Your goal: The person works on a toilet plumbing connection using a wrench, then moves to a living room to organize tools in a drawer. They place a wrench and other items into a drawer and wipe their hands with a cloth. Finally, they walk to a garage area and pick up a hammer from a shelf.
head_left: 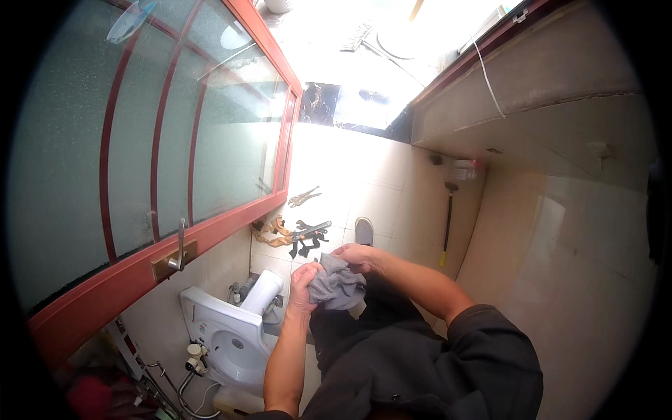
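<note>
Hands work a grey cloth (337, 285) bunched at waist height above the tiled floor (378, 199), left hand (304, 282) and right hand (355, 256) with fingers clamped on it, beside white basin (231, 336), tools (308, 238) lying beyond

This is a home bathroom under repair. A white pedestal washbasin (227, 336) stands against a tiled wall, with a faucet and hoses just beside it. Above the basin runs a red-framed door (161, 175) with frosted glass panes. Beyond the basin, on the pale tiled floor (364, 189), lie pliers (303, 197) and a wrench (311, 231). Farther from the basin, a long-handled hammer (448, 220) leans against the opposite wall.
</note>
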The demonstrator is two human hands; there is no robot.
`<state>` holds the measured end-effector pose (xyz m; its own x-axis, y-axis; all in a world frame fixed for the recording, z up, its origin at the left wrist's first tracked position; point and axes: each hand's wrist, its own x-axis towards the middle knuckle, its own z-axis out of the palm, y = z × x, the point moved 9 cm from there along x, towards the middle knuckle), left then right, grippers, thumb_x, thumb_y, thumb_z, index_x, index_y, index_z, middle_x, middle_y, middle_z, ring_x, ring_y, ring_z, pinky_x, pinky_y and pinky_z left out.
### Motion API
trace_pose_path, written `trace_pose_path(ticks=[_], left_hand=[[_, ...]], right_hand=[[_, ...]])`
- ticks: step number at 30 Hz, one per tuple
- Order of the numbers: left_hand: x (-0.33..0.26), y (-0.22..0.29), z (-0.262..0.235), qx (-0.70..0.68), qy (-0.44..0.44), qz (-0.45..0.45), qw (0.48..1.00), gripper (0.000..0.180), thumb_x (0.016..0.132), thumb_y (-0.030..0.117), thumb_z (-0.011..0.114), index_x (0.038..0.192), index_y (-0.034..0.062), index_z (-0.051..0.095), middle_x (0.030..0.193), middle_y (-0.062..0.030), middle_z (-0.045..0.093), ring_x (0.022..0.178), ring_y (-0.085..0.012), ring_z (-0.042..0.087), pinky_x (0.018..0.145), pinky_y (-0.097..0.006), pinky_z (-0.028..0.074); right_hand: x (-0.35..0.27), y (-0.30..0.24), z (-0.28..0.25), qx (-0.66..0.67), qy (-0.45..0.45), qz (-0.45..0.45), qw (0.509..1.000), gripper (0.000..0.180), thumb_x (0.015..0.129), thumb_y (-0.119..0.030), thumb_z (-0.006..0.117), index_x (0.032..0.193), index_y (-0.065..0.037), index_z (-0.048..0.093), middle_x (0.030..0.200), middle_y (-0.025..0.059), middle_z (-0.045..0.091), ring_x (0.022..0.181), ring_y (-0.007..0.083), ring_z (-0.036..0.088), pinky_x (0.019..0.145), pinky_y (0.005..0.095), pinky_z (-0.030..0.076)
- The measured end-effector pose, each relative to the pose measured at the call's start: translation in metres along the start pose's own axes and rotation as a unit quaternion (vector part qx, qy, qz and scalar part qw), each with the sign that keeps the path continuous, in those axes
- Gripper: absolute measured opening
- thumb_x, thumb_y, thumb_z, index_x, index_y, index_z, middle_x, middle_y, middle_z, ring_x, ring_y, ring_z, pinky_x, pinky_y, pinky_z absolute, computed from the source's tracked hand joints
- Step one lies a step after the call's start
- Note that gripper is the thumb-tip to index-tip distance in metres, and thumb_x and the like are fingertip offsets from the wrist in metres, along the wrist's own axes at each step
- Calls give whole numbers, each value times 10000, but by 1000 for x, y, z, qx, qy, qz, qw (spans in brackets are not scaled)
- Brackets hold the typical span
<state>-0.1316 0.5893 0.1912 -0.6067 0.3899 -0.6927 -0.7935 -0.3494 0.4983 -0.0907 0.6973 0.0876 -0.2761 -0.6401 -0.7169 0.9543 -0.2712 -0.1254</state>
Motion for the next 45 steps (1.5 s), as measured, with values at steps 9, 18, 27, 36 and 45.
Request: trace_pose_path(ticks=[9, 18, 27, 36, 45], left_hand=[[23, 97, -74, 507, 208, 82, 832, 399, 882, 51, 674, 1265, -4, 574, 1253, -150, 598, 1106, -260, 647, 833, -340, 597], [-132, -4, -267, 143, 420, -402, 801, 199, 933, 125, 578, 1107, 30, 559, 969, -131, 614, 778, -315, 639, 613, -471, 525], [180, 206, -105, 428, 309, -63, 847, 172, 942, 99, 639, 1090, 12, 655, 961, -100, 698, 813, -198, 677, 699, -324, 565], [465, 435, 237, 521, 140, 120, 834, 286, 941, 86, 585, 1204, -19, 628, 1137, -163, 705, 1068, -263, 684, 931, -378, 524], [711, 537, 360, 529, 209, 142, 810, 209, 902, 81, 630, 1099, 21, 668, 1041, -165, 694, 1013, -284, 685, 884, -385, 532]], right_hand=[[-151, -217, -96, 201, 65, -334, 919, 362, 1096, -191, 409, 1426, -54, 470, 1326, 125, 598, 1158, 273, 648, 943, 471, 580], [-256, -398, -191, 2, 468, -392, 792, 619, 704, 150, 577, 1314, 43, 564, 1146, 142, 669, 1042, 242, 678, 913, 338, 553], [-365, -654, -165, -460, 710, -475, 241, 447, 805, 48, 531, 1232, -16, 647, 1156, 225, 638, 1106, 398, 591, 958, 450, 496], [-280, -664, -404, -400, 592, -32, 699, 236, 895, -224, 599, 910, -12, 702, 897, 214, 709, 885, 408, 686, 813, 482, 547], [-273, -833, -377, -435, 684, -202, 550, 177, 885, -154, 605, 1022, -50, 647, 950, 194, 688, 918, 424, 654, 807, 508, 523]])
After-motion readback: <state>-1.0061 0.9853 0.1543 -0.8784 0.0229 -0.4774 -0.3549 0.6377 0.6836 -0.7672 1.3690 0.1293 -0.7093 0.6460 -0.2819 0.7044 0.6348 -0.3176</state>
